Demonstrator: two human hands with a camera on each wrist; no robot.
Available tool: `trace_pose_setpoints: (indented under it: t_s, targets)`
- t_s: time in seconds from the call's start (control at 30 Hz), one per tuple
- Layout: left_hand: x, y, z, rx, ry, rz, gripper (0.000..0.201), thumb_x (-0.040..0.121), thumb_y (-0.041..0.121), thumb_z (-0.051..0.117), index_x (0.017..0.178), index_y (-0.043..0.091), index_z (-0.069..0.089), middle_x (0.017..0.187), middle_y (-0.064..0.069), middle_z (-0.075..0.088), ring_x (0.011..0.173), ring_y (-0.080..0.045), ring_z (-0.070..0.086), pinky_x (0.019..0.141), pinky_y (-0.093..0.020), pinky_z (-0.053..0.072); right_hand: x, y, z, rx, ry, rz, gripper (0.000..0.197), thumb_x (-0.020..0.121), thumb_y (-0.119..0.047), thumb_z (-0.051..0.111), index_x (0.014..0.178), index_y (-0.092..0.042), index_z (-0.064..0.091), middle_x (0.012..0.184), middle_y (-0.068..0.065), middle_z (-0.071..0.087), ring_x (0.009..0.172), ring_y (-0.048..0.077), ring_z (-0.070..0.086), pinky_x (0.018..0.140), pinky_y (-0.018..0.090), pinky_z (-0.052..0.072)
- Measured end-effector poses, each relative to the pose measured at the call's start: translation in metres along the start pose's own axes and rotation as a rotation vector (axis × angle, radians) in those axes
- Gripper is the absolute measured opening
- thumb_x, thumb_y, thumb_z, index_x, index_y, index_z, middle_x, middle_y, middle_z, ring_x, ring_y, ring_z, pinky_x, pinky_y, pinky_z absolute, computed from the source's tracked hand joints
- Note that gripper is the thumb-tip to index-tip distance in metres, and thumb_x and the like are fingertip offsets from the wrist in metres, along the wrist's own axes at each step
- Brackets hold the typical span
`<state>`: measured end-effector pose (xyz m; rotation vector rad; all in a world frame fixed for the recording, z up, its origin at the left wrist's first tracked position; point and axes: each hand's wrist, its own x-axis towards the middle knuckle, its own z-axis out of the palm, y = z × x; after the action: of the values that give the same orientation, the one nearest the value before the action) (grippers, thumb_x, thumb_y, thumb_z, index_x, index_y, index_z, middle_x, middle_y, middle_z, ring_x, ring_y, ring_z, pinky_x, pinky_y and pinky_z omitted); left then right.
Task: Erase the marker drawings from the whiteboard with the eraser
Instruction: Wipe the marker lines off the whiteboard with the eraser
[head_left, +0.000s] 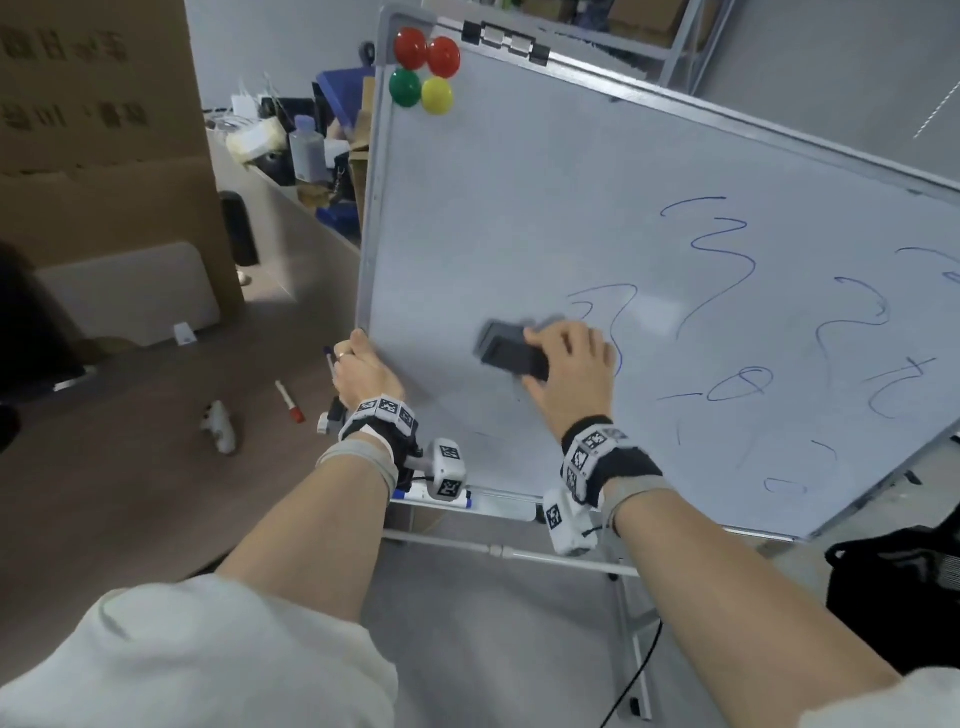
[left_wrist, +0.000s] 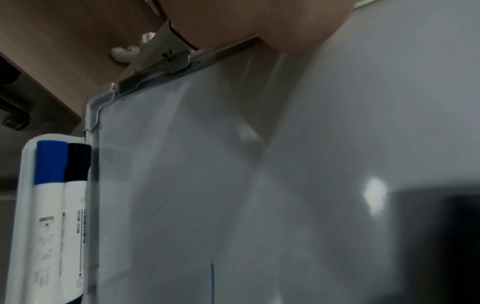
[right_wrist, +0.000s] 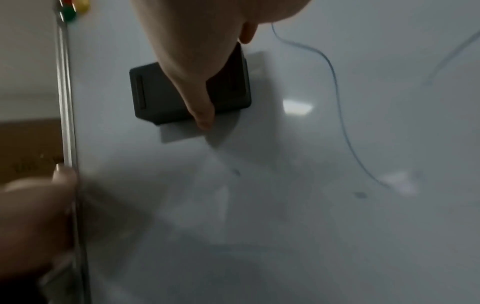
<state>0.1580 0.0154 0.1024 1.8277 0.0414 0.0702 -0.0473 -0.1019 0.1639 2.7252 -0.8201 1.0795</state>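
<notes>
A tilted whiteboard (head_left: 519, 208) on a stand carries blue marker scribbles (head_left: 722, 270) over its right half; its left part is wiped. My right hand (head_left: 569, 364) grips a dark grey eraser (head_left: 511, 351) and presses it flat on the board at lower middle. In the right wrist view the thumb lies across the eraser (right_wrist: 161, 92), with a blue line (right_wrist: 337, 98) just right of it. My left hand (head_left: 363, 371) grips the board's left frame edge (head_left: 366, 291), thumb on the front; this hand (right_wrist: 33, 222) also shows at the frame in the right wrist view.
Red, green and yellow magnets (head_left: 426, 70) sit at the board's top left corner. Blue and black markers (left_wrist: 59, 195) lie in the tray (head_left: 498, 501) under the board. A red-capped marker (head_left: 290, 401) lies on the brown table. A black bag (head_left: 898, 587) sits at right.
</notes>
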Motion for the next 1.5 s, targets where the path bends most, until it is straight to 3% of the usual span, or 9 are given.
trace_pose_setpoints:
  t_s: [0.13, 0.27, 0.37, 0.47, 0.67, 1.07, 1.2, 1.3, 1.5]
  targets:
    - [-0.008, -0.006, -0.002, 0.084, 0.033, -0.026, 0.053, 0.104, 0.046, 0.022, 0.114, 0.009, 0.059, 0.119, -0.019, 0.062, 0.115, -0.039, 0.053, 0.096, -0.048, 0.041, -0.049, -0.003, 0.038, -0.008, -0.19, -0.01, 0.051, 0.059, -0.028, 0.087, 0.101, -0.028, 0.058, 0.103, -0.001, 0.053, 0.093, 0.025, 0.047, 0.078, 0.037, 0.031]
    - [-0.016, -0.025, -0.003, 0.26, 0.066, 0.12, 0.049, 0.104, 0.034, 0.027, 0.104, 0.007, 0.067, 0.113, -0.018, 0.065, 0.113, -0.039, 0.054, 0.1, -0.05, 0.039, -0.084, -0.004, 0.069, -0.035, -0.373, -0.007, 0.06, 0.052, -0.029, 0.092, 0.102, -0.031, 0.059, 0.102, -0.002, 0.053, 0.091, 0.024, 0.046, 0.077, 0.036, 0.031]
    - [-0.014, -0.038, -0.002, 0.276, 0.113, 0.023, 0.048, 0.104, 0.038, 0.031, 0.114, 0.009, 0.069, 0.135, -0.009, 0.056, 0.135, -0.027, 0.041, 0.118, -0.047, 0.019, -0.102, -0.006, 0.085, -0.045, -0.435, -0.002, 0.059, 0.052, -0.028, 0.093, 0.101, -0.033, 0.059, 0.101, -0.004, 0.054, 0.09, 0.022, 0.046, 0.076, 0.036, 0.033]
    - [-0.019, -0.046, -0.002, 0.301, 0.112, -0.021, 0.049, 0.104, 0.039, 0.033, 0.119, 0.008, 0.067, 0.146, -0.008, 0.045, 0.142, -0.024, 0.031, 0.121, -0.043, 0.009, -0.098, -0.005, 0.079, -0.033, -0.38, -0.024, 0.058, 0.054, -0.029, 0.091, 0.102, -0.032, 0.06, 0.101, -0.003, 0.054, 0.09, 0.023, 0.047, 0.076, 0.036, 0.032]
    - [-0.022, -0.046, 0.007, 0.267, 0.151, -0.056, 0.05, 0.103, 0.042, 0.035, 0.12, 0.008, 0.067, 0.145, -0.008, 0.045, 0.14, -0.026, 0.035, 0.12, -0.042, 0.014, -0.07, 0.012, 0.052, -0.014, -0.147, -0.028, 0.058, 0.057, -0.03, 0.09, 0.107, -0.027, 0.061, 0.103, 0.001, 0.054, 0.091, 0.027, 0.05, 0.079, 0.037, 0.03]
    - [-0.017, -0.057, 0.01, 0.308, 0.176, -0.04, 0.053, 0.102, 0.046, 0.031, 0.12, 0.012, 0.067, 0.145, -0.001, 0.046, 0.14, -0.022, 0.033, 0.12, -0.043, 0.013, -0.096, 0.025, 0.077, 0.043, -0.248, -0.039, 0.058, 0.058, -0.029, 0.09, 0.109, -0.028, 0.062, 0.103, -0.001, 0.056, 0.091, 0.026, 0.051, 0.078, 0.039, 0.036]
    - [-0.023, -0.026, 0.011, 0.252, 0.228, -0.017, 0.055, 0.1, 0.048, 0.028, 0.117, 0.013, 0.068, 0.137, -0.002, 0.057, 0.137, -0.022, 0.04, 0.119, -0.045, 0.016, -0.049, 0.039, 0.036, 0.034, -0.1, -0.027, 0.058, 0.065, -0.033, 0.083, 0.119, -0.026, 0.063, 0.106, 0.0, 0.058, 0.095, 0.027, 0.052, 0.082, 0.038, 0.034]
    - [-0.024, 0.021, 0.013, 0.129, 0.259, 0.049, 0.05, 0.099, 0.048, 0.031, 0.112, 0.013, 0.064, 0.117, -0.009, 0.068, 0.119, -0.029, 0.056, 0.113, -0.043, 0.03, -0.006, 0.043, -0.001, 0.032, 0.055, 0.011, 0.056, 0.07, -0.034, 0.076, 0.123, -0.025, 0.061, 0.112, 0.001, 0.06, 0.1, 0.028, 0.052, 0.085, 0.038, 0.036]
    - [-0.013, 0.101, 0.025, -0.061, 0.342, 0.039, 0.044, 0.1, 0.043, 0.037, 0.112, 0.01, 0.063, 0.111, -0.015, 0.065, 0.11, -0.034, 0.056, 0.095, -0.044, 0.038, 0.046, 0.044, -0.04, 0.056, 0.309, 0.045, 0.053, 0.078, -0.03, 0.073, 0.126, -0.022, 0.053, 0.119, 0.002, 0.055, 0.101, 0.03, 0.05, 0.084, 0.042, 0.041]
